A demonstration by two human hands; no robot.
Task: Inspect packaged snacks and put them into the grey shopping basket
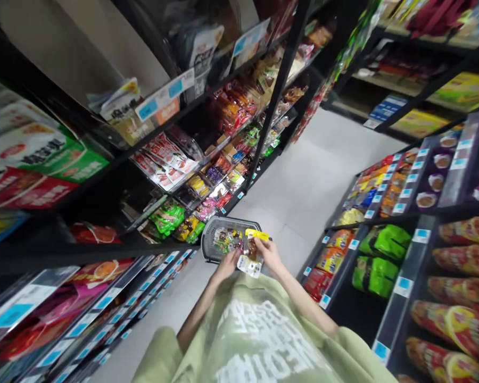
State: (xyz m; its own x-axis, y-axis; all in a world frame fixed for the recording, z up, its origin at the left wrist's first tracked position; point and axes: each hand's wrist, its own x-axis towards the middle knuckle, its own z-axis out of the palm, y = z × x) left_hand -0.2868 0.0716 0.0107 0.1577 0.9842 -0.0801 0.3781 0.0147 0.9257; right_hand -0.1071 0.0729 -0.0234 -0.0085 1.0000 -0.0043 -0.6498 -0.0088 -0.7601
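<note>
My right hand (268,254) pinches the right edge of a small snack packet (252,253) with a yellow top, a brown middle and a white lower part. My left hand (228,265) is closed at the packet's left side, in front of the basket's near rim. Whether its fingers grip the packet, the basket or something else is hidden. Just beyond both hands is a grey plastic shopping basket (212,246) with dark rim. Several small colourful packets (226,239) lie inside it, partly covered by the held packet.
Tall dark shelves (175,106) with bagged snacks rise on the left, close to the basket. Green packets (166,217) fill a low bin beside it. On the right stand shelves with green bags (383,260) and cup-shaped packages (455,314). A pale tiled floor (303,181) runs between.
</note>
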